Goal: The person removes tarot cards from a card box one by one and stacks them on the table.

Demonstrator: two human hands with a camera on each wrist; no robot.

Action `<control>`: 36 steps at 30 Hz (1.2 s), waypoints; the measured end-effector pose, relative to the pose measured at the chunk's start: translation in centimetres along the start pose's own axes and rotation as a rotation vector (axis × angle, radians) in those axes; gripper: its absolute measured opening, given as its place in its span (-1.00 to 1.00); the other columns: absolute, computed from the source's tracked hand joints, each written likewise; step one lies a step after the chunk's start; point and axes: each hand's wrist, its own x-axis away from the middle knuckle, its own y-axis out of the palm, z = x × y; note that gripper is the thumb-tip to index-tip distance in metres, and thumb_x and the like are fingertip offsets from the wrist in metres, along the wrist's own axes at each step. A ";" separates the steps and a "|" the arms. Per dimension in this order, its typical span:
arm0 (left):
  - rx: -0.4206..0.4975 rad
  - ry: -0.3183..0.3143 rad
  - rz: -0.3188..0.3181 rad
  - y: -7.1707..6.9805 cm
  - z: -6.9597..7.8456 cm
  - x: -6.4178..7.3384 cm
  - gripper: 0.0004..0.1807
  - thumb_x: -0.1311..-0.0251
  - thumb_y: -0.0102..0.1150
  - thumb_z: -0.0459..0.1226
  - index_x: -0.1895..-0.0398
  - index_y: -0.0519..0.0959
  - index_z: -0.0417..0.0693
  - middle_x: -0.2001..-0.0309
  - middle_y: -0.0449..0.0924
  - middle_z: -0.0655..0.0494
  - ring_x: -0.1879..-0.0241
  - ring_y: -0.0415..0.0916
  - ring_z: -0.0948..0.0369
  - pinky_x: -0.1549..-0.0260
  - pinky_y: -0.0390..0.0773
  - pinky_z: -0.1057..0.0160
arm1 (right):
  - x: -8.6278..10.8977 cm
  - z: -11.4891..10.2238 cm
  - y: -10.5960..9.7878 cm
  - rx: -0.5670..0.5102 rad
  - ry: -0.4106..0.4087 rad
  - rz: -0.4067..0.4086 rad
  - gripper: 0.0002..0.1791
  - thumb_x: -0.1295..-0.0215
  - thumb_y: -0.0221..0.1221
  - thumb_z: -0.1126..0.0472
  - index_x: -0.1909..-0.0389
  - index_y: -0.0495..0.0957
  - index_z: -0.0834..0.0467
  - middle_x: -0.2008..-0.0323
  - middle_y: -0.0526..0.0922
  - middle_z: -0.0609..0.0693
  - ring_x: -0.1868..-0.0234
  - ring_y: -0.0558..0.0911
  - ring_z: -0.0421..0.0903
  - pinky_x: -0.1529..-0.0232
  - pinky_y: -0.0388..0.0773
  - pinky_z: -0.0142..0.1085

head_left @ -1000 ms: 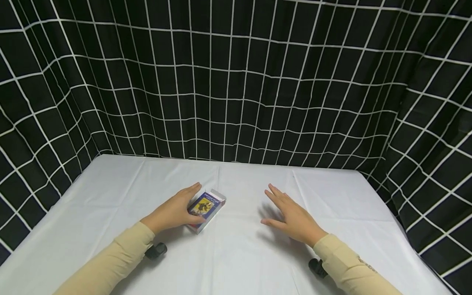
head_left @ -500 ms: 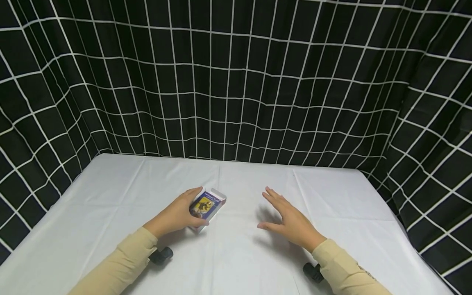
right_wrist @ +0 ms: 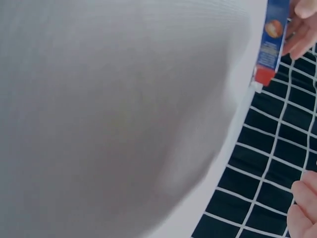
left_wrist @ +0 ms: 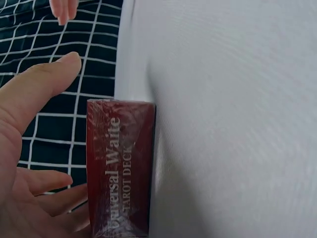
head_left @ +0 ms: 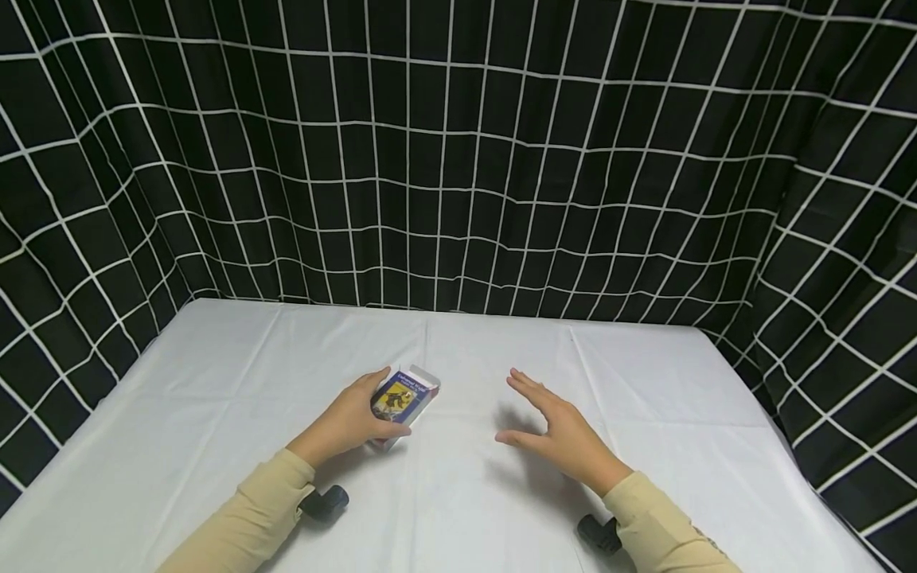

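Note:
A blue-and-yellow tarot deck box [head_left: 399, 398] lies flat and slanted on the white-covered table, left of centre. A pale flap shows at its far end. My left hand [head_left: 351, 422] surrounds its near left part, thumb on one side and fingers on the other. In the left wrist view, the thumb stands apart from the red printed end of the box [left_wrist: 121, 168]; whether the fingers touch it I cannot tell. To the right, my right hand [head_left: 569, 438] hovers over the cloth with fingers extended, thumb apart, holding nothing. The right wrist view catches the box's long blue side [right_wrist: 272, 34].
White cloth [head_left: 645, 390] covers the table, with fold lines in it. Black curtains with a white grid [head_left: 458, 159] enclose the back and both sides. Dark wrist cameras [head_left: 324, 504] hang beneath both sleeves.
My left hand has shifted slightly right and nearer to me, around the box. The right hand has drifted a little left and nearer. The box has stayed in place.

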 end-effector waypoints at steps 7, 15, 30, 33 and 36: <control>0.017 -0.080 -0.010 0.4 0.3 0.0 0.09 0.26 0.46 0.00 -0.37 0.14 -0.23 -0.25 0.31 -0.20 -0.02 0.40 0.04 -0.08 0.38 0.00 | -0.1 0.0 0.4 -0.059 0.022 0.040 -0.15 0.04 0.24 -0.28 -0.30 0.30 -0.04 -0.35 0.27 -0.12 -0.35 0.27 -0.05 -0.29 0.22 -0.07; 0.032 -0.115 -0.002 0.8 0.3 -0.1 0.08 0.24 0.46 -0.03 -0.36 0.13 -0.27 -0.22 0.34 -0.20 0.00 0.41 0.04 -0.11 0.36 -0.01 | -0.3 -0.4 0.5 -0.117 0.057 0.077 -0.19 0.04 0.25 -0.26 -0.28 0.33 -0.08 -0.33 0.29 -0.13 -0.34 0.28 -0.06 -0.28 0.24 -0.05; 0.035 -0.113 -0.004 1.1 0.6 -0.3 0.07 0.26 0.48 -0.11 -0.34 0.14 -0.30 -0.22 0.34 -0.21 -0.03 0.40 0.03 -0.14 0.34 -0.01 | -0.4 -0.4 0.8 -0.121 0.072 0.092 -0.23 0.03 0.27 -0.21 -0.23 0.39 -0.02 -0.30 0.34 -0.13 -0.32 0.31 -0.06 -0.26 0.27 -0.05; 0.018 -0.115 -0.006 1.2 0.5 -0.3 0.06 0.28 0.48 -0.10 -0.33 0.16 -0.31 -0.21 0.33 -0.23 -0.03 0.39 0.01 -0.13 0.35 -0.01 | -0.5 -0.4 0.9 -0.120 0.074 0.092 -0.25 0.03 0.28 -0.21 -0.22 0.40 -0.02 -0.29 0.36 -0.12 -0.32 0.32 -0.05 -0.25 0.27 -0.05; 0.004 -0.122 -0.005 1.2 0.3 -0.2 0.07 0.30 0.49 -0.08 -0.32 0.18 -0.30 -0.21 0.33 -0.23 -0.02 0.36 0.00 -0.10 0.36 -0.01 | -0.6 -0.5 1.0 -0.130 0.079 0.091 -0.26 0.03 0.27 -0.20 -0.21 0.42 -0.01 -0.28 0.38 -0.13 -0.31 0.33 -0.05 -0.26 0.27 -0.05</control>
